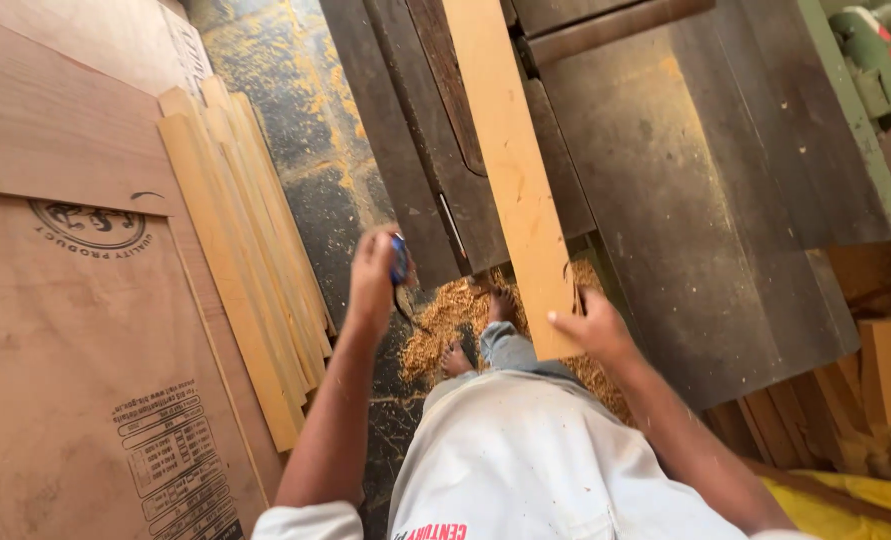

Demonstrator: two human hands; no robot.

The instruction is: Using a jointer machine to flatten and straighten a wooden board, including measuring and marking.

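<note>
We hold the long pale plywood strip (pixel 513 170) at its near end, right hand (pixel 593 328) fingers closed on it, lying along the dark metal saw bench (pixel 705 190). Left hand (pixel 373 275) grips a small blue tool (pixel 399 258) (kind unclear). Cut strips (pixel 240 250) already lie stacked beside.

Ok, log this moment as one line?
left hand: grips small blue tool | right hand: holds wooden strip on saw table | sawdust underfoot

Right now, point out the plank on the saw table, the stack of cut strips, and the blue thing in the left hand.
plank (pixel 510 170), head view, middle of its broad face.
stack of cut strips (pixel 240 250), head view, top strip's face.
blue object (pixel 399 258), head view, part showing past the left hand (pixel 373 280).
</note>
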